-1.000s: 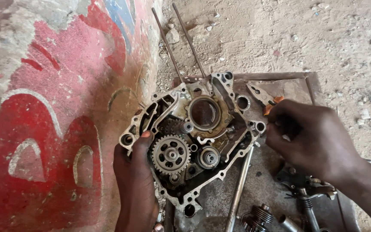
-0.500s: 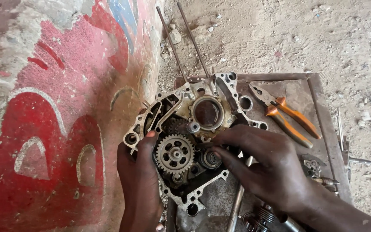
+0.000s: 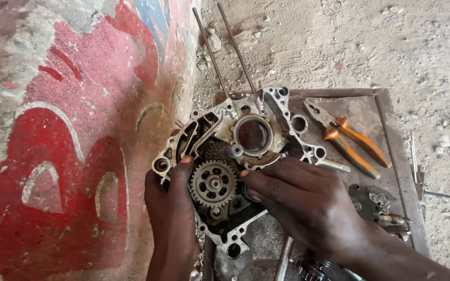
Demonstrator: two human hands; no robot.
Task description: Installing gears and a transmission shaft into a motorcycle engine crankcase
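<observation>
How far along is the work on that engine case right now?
Done: the engine case half lies open on the metal tray, with a toothed gear seated inside. In hand: the left hand steadies the case edge beside the gear while the right hand has its fingers at the gear's right side. Left: orange-handled pliers and a small loose part lie unused on the tray.

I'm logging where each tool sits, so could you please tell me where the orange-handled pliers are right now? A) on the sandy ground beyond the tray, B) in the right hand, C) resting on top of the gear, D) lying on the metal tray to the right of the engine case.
D: the pliers lie untouched on the metal tray, right of the engine case, while both hands are at the gear.
</observation>
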